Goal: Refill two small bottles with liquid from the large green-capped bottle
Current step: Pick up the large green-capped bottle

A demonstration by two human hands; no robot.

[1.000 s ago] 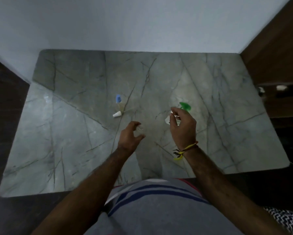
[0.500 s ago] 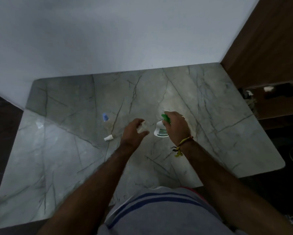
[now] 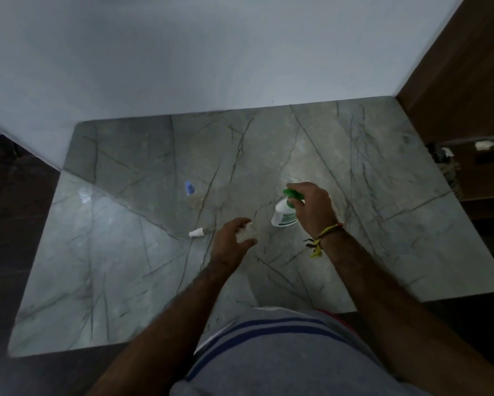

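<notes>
My right hand grips the large white bottle near its green cap, holding it tilted above the marble table. My left hand sits just left of it, fingers curled around a small clear bottle that is blurred and mostly hidden. A second small bottle with a blue cap stands farther left on the table. A small white cap lies on its side beside my left hand.
A pale wall runs along the table's far edge. A brown wooden panel and shelf stand to the right. The floor on the left is dark. My striped shirt fills the bottom of the view.
My right hand has lifted and tilted the large bottle toward my left hand. The left hand stays curled around the small bottle. The camera has tipped, showing more wall.
</notes>
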